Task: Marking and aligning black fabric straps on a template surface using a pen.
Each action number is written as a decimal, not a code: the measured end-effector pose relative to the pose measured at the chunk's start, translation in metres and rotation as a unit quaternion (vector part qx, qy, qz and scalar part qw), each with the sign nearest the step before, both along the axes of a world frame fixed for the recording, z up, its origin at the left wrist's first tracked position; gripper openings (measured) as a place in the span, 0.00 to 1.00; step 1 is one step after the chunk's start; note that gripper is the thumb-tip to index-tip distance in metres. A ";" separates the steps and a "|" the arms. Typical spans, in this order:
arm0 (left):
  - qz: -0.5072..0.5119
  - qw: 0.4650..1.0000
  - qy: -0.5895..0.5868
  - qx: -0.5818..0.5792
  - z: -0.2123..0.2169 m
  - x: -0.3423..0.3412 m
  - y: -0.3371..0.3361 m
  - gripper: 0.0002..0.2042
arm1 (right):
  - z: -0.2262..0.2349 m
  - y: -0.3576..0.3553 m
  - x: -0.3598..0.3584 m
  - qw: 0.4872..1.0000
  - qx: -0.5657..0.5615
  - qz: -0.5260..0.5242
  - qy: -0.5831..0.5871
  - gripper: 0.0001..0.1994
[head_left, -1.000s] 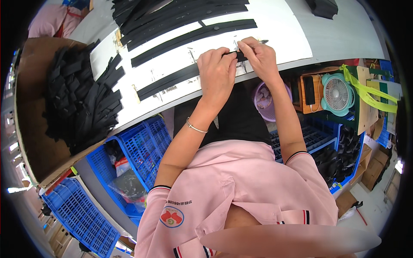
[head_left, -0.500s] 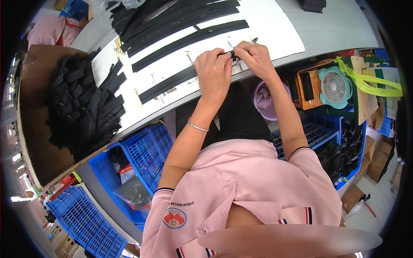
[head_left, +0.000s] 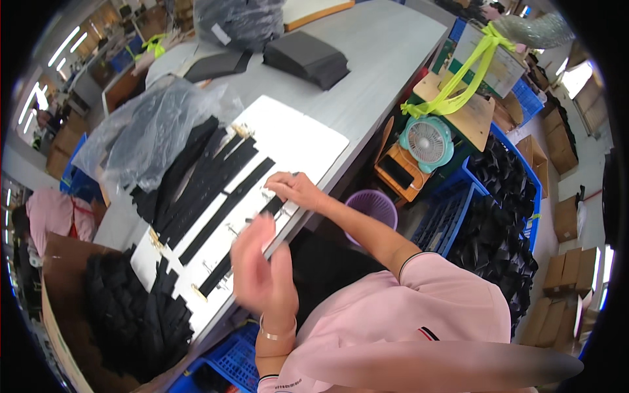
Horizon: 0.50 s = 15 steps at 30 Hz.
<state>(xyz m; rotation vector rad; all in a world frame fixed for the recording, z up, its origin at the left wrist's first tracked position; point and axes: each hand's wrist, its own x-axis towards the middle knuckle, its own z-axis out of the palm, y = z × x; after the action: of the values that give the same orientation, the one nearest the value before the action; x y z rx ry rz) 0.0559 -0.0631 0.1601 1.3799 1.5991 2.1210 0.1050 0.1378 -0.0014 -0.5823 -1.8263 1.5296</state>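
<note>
My left hand [head_left: 259,272] is raised over the near edge of the white board [head_left: 314,141], smeared by motion. Its fingers look stretched out with the thumb apart, and nothing shows in it. My right hand [head_left: 298,191] is closed at the board's near right part, beside the end of a black fabric strip [head_left: 219,274]. A pen [head_left: 295,175] seems to be in its fingers, only a small dark end showing. The near strip runs along the board's edge among small metal pieces, partly hidden by my left hand. Another black strip [head_left: 226,211] lies parallel beyond it.
More black strips [head_left: 209,180] lie farther back on the board, by clear plastic sheeting [head_left: 144,141]. A cardboard box [head_left: 62,288] of black pieces stands left. A dark stack [head_left: 306,57] sits on the grey table [head_left: 386,39]. Below right are a purple bin [head_left: 373,206] and a fan [head_left: 426,141].
My left hand has lifted off the strip and moved back toward me. My right hand stays near the strip's end. The whole view has turned, showing more of the table and the right side.
</note>
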 end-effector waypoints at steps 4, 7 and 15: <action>-0.148 0.931 -0.085 0.323 0.069 0.023 -0.051 0.07 | 0.006 0.000 0.002 1.000 0.023 0.016 0.007 0.11; -0.183 0.824 -0.355 0.402 0.080 0.017 -0.108 0.06 | 0.014 -0.004 -0.003 0.999 0.034 0.006 -0.008 0.11; -0.193 0.719 -0.471 0.474 0.111 0.052 -0.075 0.08 | 0.017 -0.025 -0.014 0.905 0.404 -0.011 -0.135 0.31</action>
<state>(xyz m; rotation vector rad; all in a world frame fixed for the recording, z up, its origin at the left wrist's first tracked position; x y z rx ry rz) 0.1077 -0.1378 0.2712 0.3738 -0.2078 2.6589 0.0906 0.1126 0.0155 -0.4042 -2.4177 0.5663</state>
